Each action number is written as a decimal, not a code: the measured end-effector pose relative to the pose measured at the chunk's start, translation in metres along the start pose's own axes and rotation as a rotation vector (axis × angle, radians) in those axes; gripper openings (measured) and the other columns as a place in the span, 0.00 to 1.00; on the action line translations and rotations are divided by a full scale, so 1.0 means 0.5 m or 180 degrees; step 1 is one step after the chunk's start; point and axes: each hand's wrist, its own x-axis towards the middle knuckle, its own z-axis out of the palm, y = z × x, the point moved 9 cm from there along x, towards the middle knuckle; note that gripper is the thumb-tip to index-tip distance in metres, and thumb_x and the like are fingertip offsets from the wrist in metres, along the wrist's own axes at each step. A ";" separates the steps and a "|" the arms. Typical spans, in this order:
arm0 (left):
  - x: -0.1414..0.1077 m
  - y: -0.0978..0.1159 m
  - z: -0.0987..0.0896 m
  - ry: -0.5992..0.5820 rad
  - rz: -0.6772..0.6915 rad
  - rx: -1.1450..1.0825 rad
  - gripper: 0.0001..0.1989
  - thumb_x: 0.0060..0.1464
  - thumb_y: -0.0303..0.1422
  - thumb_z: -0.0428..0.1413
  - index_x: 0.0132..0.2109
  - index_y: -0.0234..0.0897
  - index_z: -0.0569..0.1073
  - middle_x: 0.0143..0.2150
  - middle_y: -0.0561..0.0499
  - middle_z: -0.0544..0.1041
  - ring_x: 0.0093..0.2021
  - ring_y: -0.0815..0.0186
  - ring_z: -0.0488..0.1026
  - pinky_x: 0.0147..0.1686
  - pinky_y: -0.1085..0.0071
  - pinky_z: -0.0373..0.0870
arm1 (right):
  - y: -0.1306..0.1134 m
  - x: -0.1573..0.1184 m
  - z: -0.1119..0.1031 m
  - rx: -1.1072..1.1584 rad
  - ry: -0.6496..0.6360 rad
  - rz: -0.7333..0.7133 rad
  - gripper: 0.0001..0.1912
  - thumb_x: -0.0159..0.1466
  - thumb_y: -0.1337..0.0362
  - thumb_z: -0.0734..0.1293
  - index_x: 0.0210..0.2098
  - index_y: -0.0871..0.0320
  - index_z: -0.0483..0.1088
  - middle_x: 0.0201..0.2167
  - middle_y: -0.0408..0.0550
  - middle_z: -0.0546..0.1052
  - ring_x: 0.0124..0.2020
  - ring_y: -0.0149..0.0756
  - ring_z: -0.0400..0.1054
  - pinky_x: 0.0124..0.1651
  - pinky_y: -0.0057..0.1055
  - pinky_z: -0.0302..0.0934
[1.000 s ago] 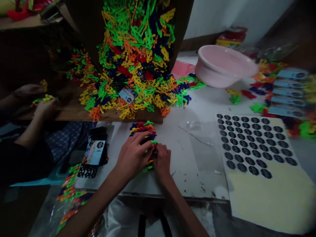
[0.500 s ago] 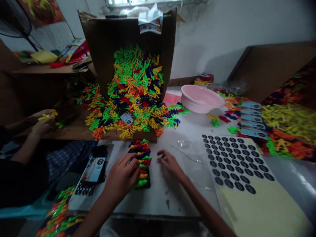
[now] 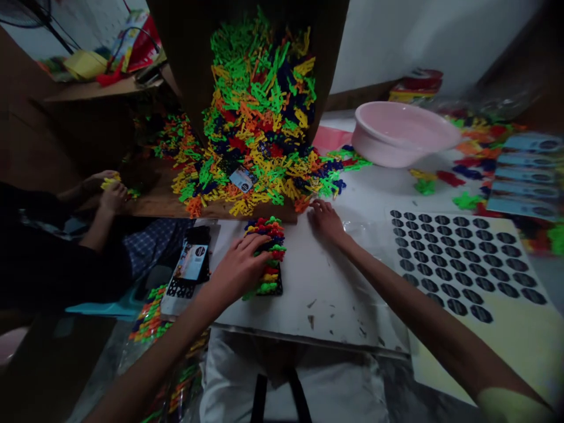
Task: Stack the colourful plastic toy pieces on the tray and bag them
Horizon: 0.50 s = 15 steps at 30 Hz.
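My left hand (image 3: 242,265) lies over a block of small plastic figures (image 3: 276,254) in coloured rows, its fingers spread across their tops. A black perforated base (image 3: 279,286) shows under the block's near right edge. My right hand (image 3: 326,220) is low over the white table, fingers apart and loosely bent, nothing visible in them. Its fingertips are close to an orange figure (image 3: 302,204) at the edge of the heap; I cannot tell whether they touch. The heap of loose figures (image 3: 259,135), green, yellow, orange, red and dark blue, spills from a cardboard box (image 3: 332,41).
A pink basin (image 3: 374,138) stands at the back right. Nearer lies a sheet of black round stickers (image 3: 445,355). Printed cards (image 3: 524,176) overlap at far right. Black packs with a card (image 3: 192,262) lie left. Another person's hands (image 3: 112,197) hold yellow figures at the left.
My right hand has moved forward from beside the block to the heap's edge. My left hand stays on the block. The view has tilted down and shifted.
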 end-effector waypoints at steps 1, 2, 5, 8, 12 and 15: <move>0.001 0.001 0.000 -0.0024 0.0039 0.0044 0.11 0.62 0.28 0.55 0.50 0.42 0.76 0.64 0.45 0.70 0.63 0.53 0.66 0.56 0.54 0.66 | -0.002 0.002 0.000 0.0002 0.0030 -0.0050 0.26 0.66 0.70 0.55 0.64 0.64 0.60 0.67 0.61 0.61 0.62 0.52 0.56 0.57 0.44 0.60; 0.002 0.001 0.000 -0.0026 0.0049 0.0079 0.09 0.62 0.28 0.55 0.48 0.40 0.77 0.64 0.45 0.71 0.63 0.53 0.66 0.56 0.54 0.66 | -0.003 0.004 0.002 -0.0003 0.0018 -0.0087 0.29 0.65 0.70 0.56 0.66 0.64 0.57 0.70 0.60 0.57 0.63 0.53 0.55 0.58 0.44 0.59; 0.003 -0.001 -0.002 0.0030 -0.0036 0.0145 0.05 0.61 0.30 0.57 0.42 0.38 0.77 0.62 0.45 0.73 0.62 0.53 0.67 0.55 0.55 0.65 | -0.002 0.014 0.015 -0.0035 -0.0131 -0.0122 0.33 0.64 0.69 0.57 0.68 0.65 0.53 0.71 0.59 0.57 0.63 0.55 0.54 0.57 0.46 0.60; 0.002 0.000 0.001 0.0071 -0.0068 0.0167 0.04 0.61 0.29 0.57 0.41 0.36 0.77 0.61 0.45 0.74 0.61 0.55 0.67 0.55 0.57 0.64 | 0.001 0.021 0.020 -0.0038 -0.0115 -0.0063 0.31 0.66 0.67 0.54 0.68 0.66 0.54 0.65 0.62 0.65 0.60 0.57 0.57 0.56 0.48 0.60; 0.003 0.001 0.007 0.0050 -0.0050 0.0153 0.04 0.61 0.29 0.57 0.42 0.36 0.77 0.59 0.46 0.76 0.61 0.56 0.68 0.56 0.58 0.63 | 0.007 0.030 0.016 -0.0011 0.0044 -0.0051 0.28 0.67 0.65 0.54 0.66 0.65 0.57 0.68 0.62 0.61 0.60 0.57 0.57 0.56 0.48 0.60; 0.004 -0.003 0.011 0.0013 -0.0086 0.0152 0.05 0.62 0.30 0.57 0.41 0.35 0.77 0.58 0.45 0.77 0.61 0.56 0.68 0.56 0.57 0.63 | 0.008 0.039 0.021 0.0086 -0.0010 -0.0132 0.29 0.67 0.65 0.54 0.67 0.66 0.55 0.70 0.62 0.56 0.63 0.58 0.54 0.57 0.49 0.59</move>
